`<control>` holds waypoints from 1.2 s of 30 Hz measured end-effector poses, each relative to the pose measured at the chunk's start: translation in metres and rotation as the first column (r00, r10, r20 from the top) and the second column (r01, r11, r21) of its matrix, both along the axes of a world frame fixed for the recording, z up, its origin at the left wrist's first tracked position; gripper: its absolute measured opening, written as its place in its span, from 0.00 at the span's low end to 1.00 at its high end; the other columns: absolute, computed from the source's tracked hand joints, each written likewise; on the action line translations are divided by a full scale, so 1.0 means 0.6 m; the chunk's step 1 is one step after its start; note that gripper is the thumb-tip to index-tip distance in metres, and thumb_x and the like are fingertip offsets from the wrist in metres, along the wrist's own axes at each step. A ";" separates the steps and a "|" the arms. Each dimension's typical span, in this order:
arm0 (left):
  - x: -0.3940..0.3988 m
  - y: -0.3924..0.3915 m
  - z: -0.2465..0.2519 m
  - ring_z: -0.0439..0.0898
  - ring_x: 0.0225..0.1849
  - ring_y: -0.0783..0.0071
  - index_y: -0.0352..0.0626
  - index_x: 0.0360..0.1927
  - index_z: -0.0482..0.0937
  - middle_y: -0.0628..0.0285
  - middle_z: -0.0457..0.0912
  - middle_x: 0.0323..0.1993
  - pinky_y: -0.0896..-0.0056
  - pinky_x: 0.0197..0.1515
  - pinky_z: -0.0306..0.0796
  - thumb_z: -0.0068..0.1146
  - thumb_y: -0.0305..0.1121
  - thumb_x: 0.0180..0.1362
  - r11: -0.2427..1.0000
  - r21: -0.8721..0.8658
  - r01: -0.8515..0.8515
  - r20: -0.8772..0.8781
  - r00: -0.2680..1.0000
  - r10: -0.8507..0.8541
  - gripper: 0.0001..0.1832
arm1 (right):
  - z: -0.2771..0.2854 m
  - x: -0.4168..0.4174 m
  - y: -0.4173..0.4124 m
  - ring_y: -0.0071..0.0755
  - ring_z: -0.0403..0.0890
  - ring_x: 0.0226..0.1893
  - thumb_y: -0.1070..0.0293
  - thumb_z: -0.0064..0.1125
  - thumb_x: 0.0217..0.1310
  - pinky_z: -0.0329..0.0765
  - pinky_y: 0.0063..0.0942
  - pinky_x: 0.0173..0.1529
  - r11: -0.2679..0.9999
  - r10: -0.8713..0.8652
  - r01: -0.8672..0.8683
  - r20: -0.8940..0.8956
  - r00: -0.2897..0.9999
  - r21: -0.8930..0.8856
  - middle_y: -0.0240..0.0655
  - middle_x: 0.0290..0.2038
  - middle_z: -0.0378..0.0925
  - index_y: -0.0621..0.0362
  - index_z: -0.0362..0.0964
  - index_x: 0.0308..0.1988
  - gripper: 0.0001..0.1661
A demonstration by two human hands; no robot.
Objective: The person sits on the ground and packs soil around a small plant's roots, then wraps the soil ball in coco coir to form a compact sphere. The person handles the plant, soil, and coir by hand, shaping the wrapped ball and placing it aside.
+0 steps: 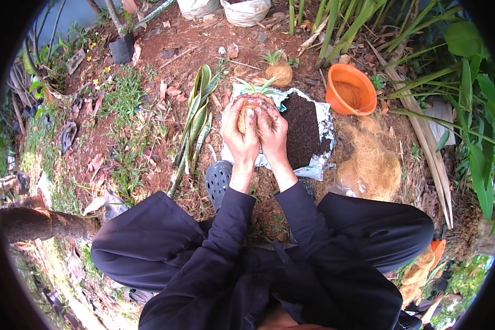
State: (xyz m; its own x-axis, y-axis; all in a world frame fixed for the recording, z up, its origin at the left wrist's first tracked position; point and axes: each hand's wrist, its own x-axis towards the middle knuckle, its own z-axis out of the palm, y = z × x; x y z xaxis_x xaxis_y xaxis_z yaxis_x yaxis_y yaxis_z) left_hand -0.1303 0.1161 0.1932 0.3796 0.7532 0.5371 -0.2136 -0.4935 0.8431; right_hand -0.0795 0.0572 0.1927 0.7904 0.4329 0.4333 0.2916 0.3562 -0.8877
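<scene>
Both of my hands are cupped around a ball of coconut fibre (242, 119), pressing it from either side. My left hand (238, 128) wraps its left side and my right hand (273, 123) its right, with soil on the fingers. Green and white leaves of a small plant (257, 86) stick out beyond my fingertips. Below my hands lies a white plastic sheet (227, 150) bearing a heap of dark soil (303, 128). Much of the ball is hidden by my fingers. Past the sheet, a finished-looking fibre ball (279, 73) with a small leafy plant rests on the ground.
An orange bucket (350, 90) with fibre inside stands tilted at the right. Loose coconut fibre (373, 165) is heaped below it. Cut snake plant leaves (196, 119) lie left of the sheet. White sacks (246, 12) stand at the back. A trunk (45, 225) is at far left.
</scene>
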 end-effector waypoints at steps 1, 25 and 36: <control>-0.002 0.002 0.002 0.81 0.51 0.60 0.30 0.51 0.79 0.50 0.82 0.48 0.63 0.57 0.71 0.49 0.35 0.69 1.000 -0.016 0.006 -0.012 1.000 -0.006 0.17 | 0.004 -0.001 -0.001 0.36 0.77 0.57 0.77 0.53 0.68 0.71 0.33 0.64 1.000 0.002 -0.002 0.016 1.000 -0.018 0.43 0.53 0.79 0.69 0.77 0.50 0.13; 0.012 0.023 -0.048 0.83 0.47 0.62 0.36 0.47 0.80 0.54 0.83 0.46 0.61 0.52 0.78 0.53 0.40 0.67 0.533 -0.735 0.420 0.506 0.862 0.018 0.16 | -0.034 0.018 -0.013 0.33 0.77 0.58 0.63 0.53 0.75 0.70 0.34 0.65 0.979 0.019 0.048 -0.320 0.947 0.198 0.42 0.54 0.80 0.68 0.76 0.53 0.19; 0.006 0.005 -0.023 0.80 0.52 0.60 0.33 0.46 0.81 0.53 0.82 0.48 0.62 0.59 0.72 0.52 0.33 0.66 0.853 -0.484 0.194 0.321 0.946 -0.033 0.14 | -0.031 -0.013 -0.001 0.32 0.75 0.59 0.66 0.57 0.71 0.69 0.33 0.65 0.999 -0.052 0.051 -0.193 0.980 -0.009 0.40 0.55 0.78 0.68 0.74 0.56 0.20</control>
